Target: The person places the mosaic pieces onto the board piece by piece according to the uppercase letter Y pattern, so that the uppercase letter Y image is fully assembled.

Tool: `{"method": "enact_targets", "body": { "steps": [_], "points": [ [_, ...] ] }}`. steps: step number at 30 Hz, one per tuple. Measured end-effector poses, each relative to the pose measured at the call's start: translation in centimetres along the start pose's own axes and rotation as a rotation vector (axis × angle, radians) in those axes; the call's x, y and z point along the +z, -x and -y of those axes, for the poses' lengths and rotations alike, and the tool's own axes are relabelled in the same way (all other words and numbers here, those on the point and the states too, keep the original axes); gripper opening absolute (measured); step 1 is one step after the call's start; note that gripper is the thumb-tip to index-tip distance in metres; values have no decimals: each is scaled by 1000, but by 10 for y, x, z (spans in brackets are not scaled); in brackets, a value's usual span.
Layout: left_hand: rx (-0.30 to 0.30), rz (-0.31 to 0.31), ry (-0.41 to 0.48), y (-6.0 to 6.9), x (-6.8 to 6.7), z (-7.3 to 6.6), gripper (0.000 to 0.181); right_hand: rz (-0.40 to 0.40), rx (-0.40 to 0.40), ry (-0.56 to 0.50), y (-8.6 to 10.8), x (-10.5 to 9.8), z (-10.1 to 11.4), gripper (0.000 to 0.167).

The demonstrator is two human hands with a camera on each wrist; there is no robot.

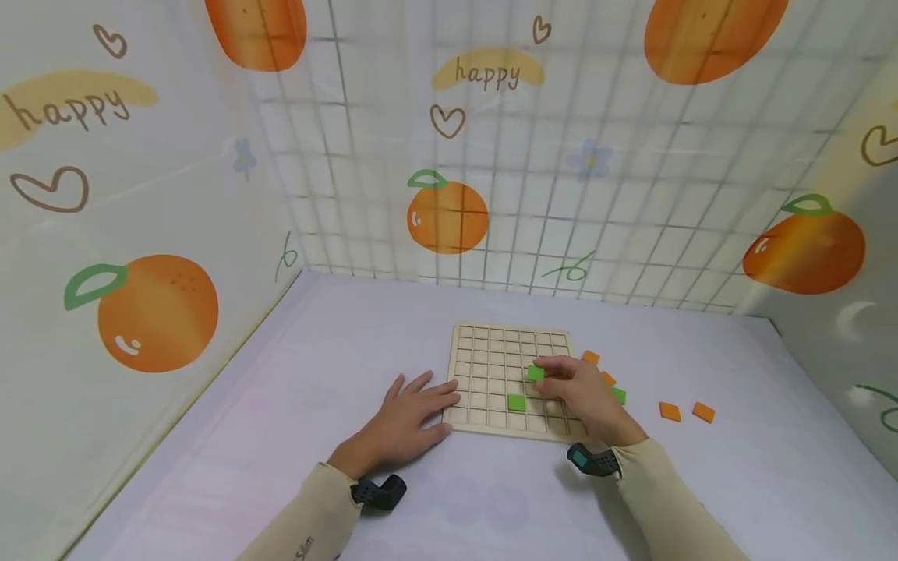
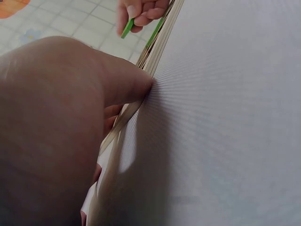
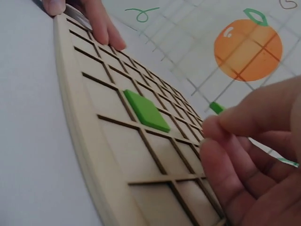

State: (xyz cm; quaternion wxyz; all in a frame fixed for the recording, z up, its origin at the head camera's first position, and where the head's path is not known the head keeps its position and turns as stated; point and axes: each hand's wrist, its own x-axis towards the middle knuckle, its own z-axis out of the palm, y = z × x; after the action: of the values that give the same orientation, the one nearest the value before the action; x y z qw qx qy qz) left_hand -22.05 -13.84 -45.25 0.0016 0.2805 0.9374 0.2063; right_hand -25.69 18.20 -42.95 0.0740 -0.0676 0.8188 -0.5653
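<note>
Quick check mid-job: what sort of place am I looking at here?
Probably a small sheet-lined work booth: orange-printed sheets enclose three sides, a wire-like grid shows through the back one, and a wooden grid board lies on the pale work surface.

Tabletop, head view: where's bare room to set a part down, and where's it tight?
Free: the tabletop between left wall and left hand; the strip between board and back wall; the front, between the two sleeves. Crowded: the board's right edge, where the right hand, a green tile and orange tiles bunch. Two more orange tiles lie farther right.
</note>
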Motion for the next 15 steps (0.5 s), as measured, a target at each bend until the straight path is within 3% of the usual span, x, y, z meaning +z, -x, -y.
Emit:
{"method": "enact_targets", "body": {
  "steps": [6, 15],
  "points": [
    [2, -5, 22, 3, -1, 0, 50, -1, 8, -1, -6, 12, 2, 42],
    [8, -6, 23, 2, -2, -1, 50, 4, -19, 85, -10, 11, -1, 40]
  ]
}}
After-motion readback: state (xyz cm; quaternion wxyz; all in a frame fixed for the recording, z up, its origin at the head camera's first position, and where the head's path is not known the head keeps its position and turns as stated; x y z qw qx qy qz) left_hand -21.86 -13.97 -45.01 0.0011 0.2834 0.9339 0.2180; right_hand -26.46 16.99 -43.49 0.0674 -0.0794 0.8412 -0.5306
